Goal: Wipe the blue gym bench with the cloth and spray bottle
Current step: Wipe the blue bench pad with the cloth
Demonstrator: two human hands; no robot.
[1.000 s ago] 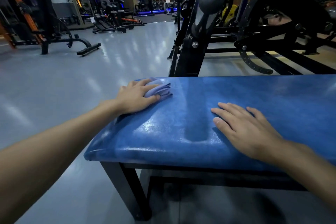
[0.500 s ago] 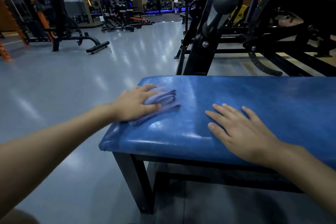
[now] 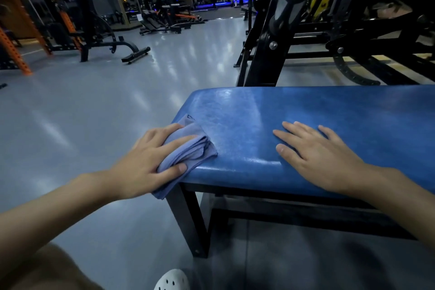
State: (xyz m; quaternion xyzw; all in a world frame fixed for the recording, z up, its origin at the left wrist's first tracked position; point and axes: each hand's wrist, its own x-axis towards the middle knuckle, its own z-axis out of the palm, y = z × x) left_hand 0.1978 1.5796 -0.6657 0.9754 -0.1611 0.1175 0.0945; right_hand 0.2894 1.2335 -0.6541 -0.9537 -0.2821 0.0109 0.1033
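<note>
Looking down at a glossy blue padded vinyl desk [image 3: 306, 106] on a black metal frame [image 3: 188, 219], running off to the right. Got the left grip [image 3: 146, 160] clamped on a folded light-blue microfibre cloth [image 3: 190, 148], fingers curled over the top of it and thumb pinching in from the near side. Pressing that cloth down right on the desk's near left corner, with one floppy end drooping off the edge past the pad, beside the front leg of the frame.

Further right, resting the right grip [image 3: 322, 155] flat on the desk top, close to the near edge. Palm down, fingers straight and a bit spread, grasping nothing. Bare strip of shiny pad between the cloth and the right grip, so not touching each other. Bare forearms coming in from both bottom corners.

Around it: a smooth grey floor [image 3: 94, 113] with light reflections all over it. Just behind the desk, a chunky black steel machine upright [image 3: 270, 37] leaning up out of shot, plus more dark frames to its right. Way off at the back left, an orange perforated rack post [image 3: 14, 49] and a black curved-leg gym machine [image 3: 103, 40]. Peeking in at the bottom edge, a white clog-type shoe with holes [image 3: 173, 280]. Something tan in the bottom left corner too, too blurry to call.
</note>
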